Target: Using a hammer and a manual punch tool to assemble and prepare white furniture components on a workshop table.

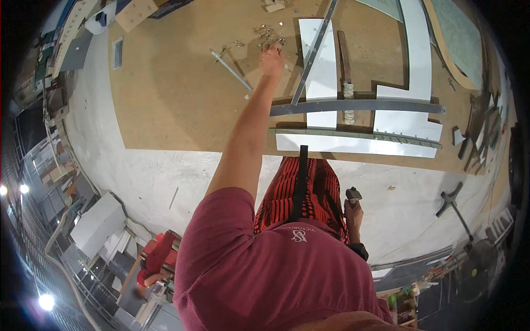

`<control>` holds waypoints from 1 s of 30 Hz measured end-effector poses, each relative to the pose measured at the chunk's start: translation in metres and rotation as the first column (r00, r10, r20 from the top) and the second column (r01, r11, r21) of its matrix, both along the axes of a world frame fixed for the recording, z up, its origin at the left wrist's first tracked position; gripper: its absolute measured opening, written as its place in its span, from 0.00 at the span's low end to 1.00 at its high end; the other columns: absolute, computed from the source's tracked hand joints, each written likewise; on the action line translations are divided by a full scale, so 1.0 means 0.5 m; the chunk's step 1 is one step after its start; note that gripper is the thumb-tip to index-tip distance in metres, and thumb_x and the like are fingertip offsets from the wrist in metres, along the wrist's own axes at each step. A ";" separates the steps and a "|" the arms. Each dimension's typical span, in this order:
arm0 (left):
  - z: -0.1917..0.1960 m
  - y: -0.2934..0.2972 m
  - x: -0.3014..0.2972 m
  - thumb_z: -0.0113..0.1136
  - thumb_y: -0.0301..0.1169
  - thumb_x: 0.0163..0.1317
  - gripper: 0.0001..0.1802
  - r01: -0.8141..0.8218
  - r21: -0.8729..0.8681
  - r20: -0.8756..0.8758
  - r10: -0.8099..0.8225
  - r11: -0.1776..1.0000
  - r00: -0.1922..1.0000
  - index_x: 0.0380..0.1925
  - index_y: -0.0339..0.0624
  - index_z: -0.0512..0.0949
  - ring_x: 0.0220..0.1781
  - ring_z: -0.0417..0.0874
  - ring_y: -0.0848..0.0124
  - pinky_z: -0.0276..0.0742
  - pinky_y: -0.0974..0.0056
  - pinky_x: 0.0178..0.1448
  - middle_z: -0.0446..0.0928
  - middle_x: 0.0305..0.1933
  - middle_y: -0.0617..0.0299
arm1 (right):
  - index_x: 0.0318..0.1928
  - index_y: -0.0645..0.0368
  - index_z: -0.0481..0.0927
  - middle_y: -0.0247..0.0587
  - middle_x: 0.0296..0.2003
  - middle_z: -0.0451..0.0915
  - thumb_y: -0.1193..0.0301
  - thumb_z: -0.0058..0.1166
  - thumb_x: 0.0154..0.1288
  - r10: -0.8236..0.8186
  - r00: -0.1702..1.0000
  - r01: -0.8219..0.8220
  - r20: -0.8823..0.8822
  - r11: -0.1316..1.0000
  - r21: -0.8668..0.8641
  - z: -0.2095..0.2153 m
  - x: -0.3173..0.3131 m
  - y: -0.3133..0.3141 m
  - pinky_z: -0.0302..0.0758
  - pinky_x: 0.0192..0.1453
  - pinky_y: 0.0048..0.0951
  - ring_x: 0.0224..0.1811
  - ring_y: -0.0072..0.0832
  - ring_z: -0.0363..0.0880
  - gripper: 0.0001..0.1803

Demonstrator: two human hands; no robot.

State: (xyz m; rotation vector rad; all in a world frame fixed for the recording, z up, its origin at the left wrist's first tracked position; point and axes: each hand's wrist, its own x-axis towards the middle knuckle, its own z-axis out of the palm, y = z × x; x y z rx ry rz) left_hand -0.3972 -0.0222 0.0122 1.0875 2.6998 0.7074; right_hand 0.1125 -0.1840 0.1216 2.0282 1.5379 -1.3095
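My left hand (271, 59) reaches far out over the brown board (165, 110), its fingers drawn together at the near edge of a loose pile of small metal fasteners (266, 33), which look like nails or screws. What sits between those fingertips is too small to make out. Low at my right side, my right hand (353, 214) is closed around a hammer (353, 194) with its dark, blocky head up. A thin pale rod (232, 70) lies left of my left forearm. To its right, a dark drilled metal strip (314, 52) slants across a white panel (320, 71).
A curved grey strip (359, 106) and a toothed greenish strip (353, 134) cross the white pieces near the board's front edge. Offcuts (480, 138) clutter the right edge. A metal stand (455, 204) is at the right. Another person in red (157, 256) is at lower left.
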 end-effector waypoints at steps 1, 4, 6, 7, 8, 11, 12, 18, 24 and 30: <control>-0.010 0.015 0.002 0.57 0.33 0.52 0.09 -0.007 -0.020 -0.028 0.007 1.000 1.000 0.34 0.47 0.77 0.43 0.77 0.60 0.73 0.54 0.46 0.76 0.39 0.55 | 0.38 0.67 0.73 0.43 0.21 0.76 0.59 0.51 0.56 0.012 1.000 -0.011 -0.019 0.998 0.058 -0.003 -0.013 -0.002 0.72 0.22 0.30 0.18 0.29 0.75 0.21; -0.037 0.033 -0.008 0.60 0.33 0.49 0.07 0.114 0.010 -0.255 -0.108 0.993 0.961 0.29 0.48 0.78 0.40 0.77 0.62 0.71 0.57 0.48 0.77 0.34 0.61 | 0.39 0.67 0.73 0.45 0.21 0.76 0.58 0.50 0.56 -0.021 0.999 0.022 0.039 0.999 -0.024 -0.001 -0.047 0.004 0.72 0.24 0.32 0.18 0.31 0.75 0.22; -0.053 0.037 -0.013 0.60 0.33 0.48 0.06 0.111 0.005 -0.254 -0.106 0.994 0.961 0.28 0.49 0.78 0.40 0.77 0.63 0.72 0.57 0.47 0.77 0.34 0.62 | 0.39 0.67 0.73 0.47 0.22 0.76 0.57 0.50 0.56 -0.119 0.993 0.118 -0.019 0.993 -0.024 0.027 -0.087 0.020 0.71 0.26 0.33 0.20 0.32 0.76 0.23; -0.059 0.039 -0.016 0.61 0.34 0.48 0.06 0.094 0.000 -0.257 -0.090 0.996 0.962 0.28 0.49 0.78 0.41 0.77 0.63 0.73 0.57 0.46 0.77 0.34 0.62 | 0.40 0.67 0.73 0.48 0.23 0.77 0.56 0.50 0.55 -0.124 0.992 0.124 -0.016 0.992 -0.029 0.029 -0.093 0.022 0.71 0.26 0.33 0.21 0.33 0.77 0.23; -0.065 0.040 -0.018 0.61 0.34 0.48 0.06 0.094 -0.033 -0.271 -0.099 0.995 0.957 0.27 0.49 0.78 0.40 0.77 0.63 0.73 0.58 0.45 0.77 0.34 0.61 | 0.40 0.68 0.73 0.50 0.24 0.77 0.56 0.50 0.55 -0.136 0.991 0.135 -0.007 0.990 -0.034 0.032 -0.095 0.019 0.71 0.26 0.33 0.21 0.33 0.78 0.24; -0.065 0.027 -0.031 0.61 0.34 0.50 0.06 -0.006 -0.109 -0.232 -0.020 0.994 0.973 0.28 0.47 0.77 0.38 0.78 0.61 0.74 0.59 0.42 0.77 0.34 0.58 | 0.42 0.69 0.73 0.50 0.25 0.78 0.56 0.51 0.55 -0.050 0.998 0.046 0.033 0.994 0.099 0.019 -0.097 0.006 0.71 0.26 0.32 0.22 0.33 0.78 0.25; -0.056 0.025 -0.036 0.60 0.33 0.51 0.07 0.020 -0.008 -0.138 -0.021 1.000 0.990 0.29 0.44 0.77 0.37 0.78 0.60 0.74 0.59 0.40 0.77 0.34 0.57 | 0.42 0.69 0.73 0.50 0.25 0.78 0.56 0.51 0.55 -0.072 0.996 0.066 0.059 0.993 0.097 0.017 -0.090 0.000 0.71 0.26 0.32 0.22 0.33 0.78 0.25; 0.102 0.001 0.138 0.58 0.29 0.55 0.10 0.037 0.347 0.277 -0.140 0.937 0.951 0.34 0.33 0.75 0.32 0.79 0.67 0.74 0.65 0.36 0.78 0.31 0.56 | 0.43 0.64 0.74 0.58 0.32 0.79 0.53 0.52 0.54 -0.227 0.974 0.228 0.012 0.972 -0.049 -0.009 -0.026 -0.032 0.73 0.40 0.41 0.37 0.49 0.79 0.26; 0.118 -0.084 0.402 0.62 0.29 0.52 0.09 -0.084 0.299 0.763 -0.186 0.950 0.619 0.32 0.36 0.77 0.30 0.78 0.76 0.73 0.71 0.36 0.79 0.28 0.59 | 0.39 0.66 0.74 0.56 0.27 0.79 0.57 0.51 0.56 -0.176 0.984 0.176 -0.023 0.984 0.011 -0.033 0.058 -0.072 0.73 0.34 0.39 0.30 0.45 0.80 0.22; 0.059 -0.109 0.575 0.62 0.29 0.50 0.09 0.350 0.307 0.388 -0.452 0.885 0.803 0.33 0.44 0.76 0.39 0.76 0.61 0.71 0.58 0.44 0.77 0.34 0.59 | 0.40 0.66 0.73 0.51 0.24 0.79 0.58 0.51 0.56 -0.203 0.979 0.203 0.000 0.979 0.008 -0.009 0.134 -0.102 0.73 0.28 0.35 0.21 0.36 0.79 0.22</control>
